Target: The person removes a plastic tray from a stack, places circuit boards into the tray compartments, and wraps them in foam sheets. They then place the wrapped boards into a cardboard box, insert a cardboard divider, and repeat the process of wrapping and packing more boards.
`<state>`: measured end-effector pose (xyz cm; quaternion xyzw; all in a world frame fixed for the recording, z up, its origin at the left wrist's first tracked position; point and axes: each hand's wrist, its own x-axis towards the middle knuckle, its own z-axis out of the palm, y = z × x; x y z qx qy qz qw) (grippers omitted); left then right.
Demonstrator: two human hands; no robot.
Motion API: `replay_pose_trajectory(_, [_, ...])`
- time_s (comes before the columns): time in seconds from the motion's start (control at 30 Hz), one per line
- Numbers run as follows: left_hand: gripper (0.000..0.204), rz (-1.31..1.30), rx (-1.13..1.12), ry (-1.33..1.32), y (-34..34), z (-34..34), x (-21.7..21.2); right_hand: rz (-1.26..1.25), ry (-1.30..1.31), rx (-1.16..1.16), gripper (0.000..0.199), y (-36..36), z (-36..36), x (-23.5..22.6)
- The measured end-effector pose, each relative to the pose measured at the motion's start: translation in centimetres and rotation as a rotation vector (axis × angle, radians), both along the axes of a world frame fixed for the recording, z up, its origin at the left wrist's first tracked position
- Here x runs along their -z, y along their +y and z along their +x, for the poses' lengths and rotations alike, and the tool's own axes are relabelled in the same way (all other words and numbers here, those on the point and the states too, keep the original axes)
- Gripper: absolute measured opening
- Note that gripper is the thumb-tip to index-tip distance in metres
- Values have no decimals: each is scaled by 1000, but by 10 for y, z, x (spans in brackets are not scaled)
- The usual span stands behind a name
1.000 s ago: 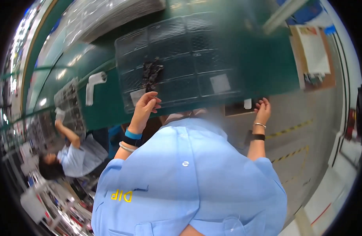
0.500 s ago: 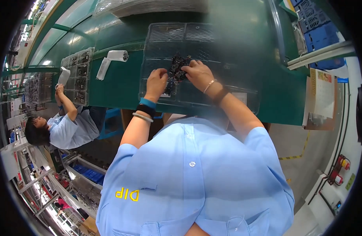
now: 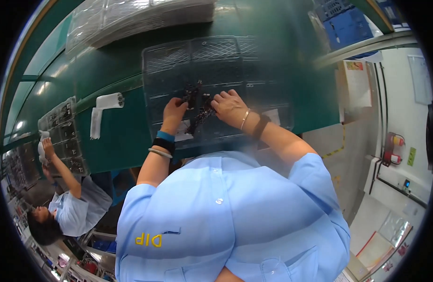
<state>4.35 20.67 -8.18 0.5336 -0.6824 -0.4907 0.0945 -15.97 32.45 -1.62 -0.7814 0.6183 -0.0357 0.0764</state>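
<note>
strand of dark parts (image 3: 200, 117) slants from lower left to upper right; hands (image 3: 174, 114) (image 3: 229, 108) curl either side, grip unclear.

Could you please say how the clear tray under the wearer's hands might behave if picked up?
The clear tray is probably light for its size, as it looks thin and see-through. Being broad and shallow, it may flex if lifted by one edge. Its shiny highlights suggest smooth plastic, so it could be slightly slippery.
</note>
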Motion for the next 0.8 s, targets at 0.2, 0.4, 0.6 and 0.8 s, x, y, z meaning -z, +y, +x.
replay_pose_trajectory(0.2, [30,-28,-81,50,2,-1,-5,41,-180,160,24,25,-79,-38])
replay_pose_trajectory(0.4, [27,-144,-241,132,13,4,-16,-76,-130,382,25,-17,-200,-23])
replay_pose_trajectory(0.6, [22,-92,-426,241,35,0,-77,-87,124,337,30,-61,-266,33])
replay_pose_trajectory(0.8, [21,190,-443,359,65,-45,-121,-288,-187,283,39,-64,-234,29])
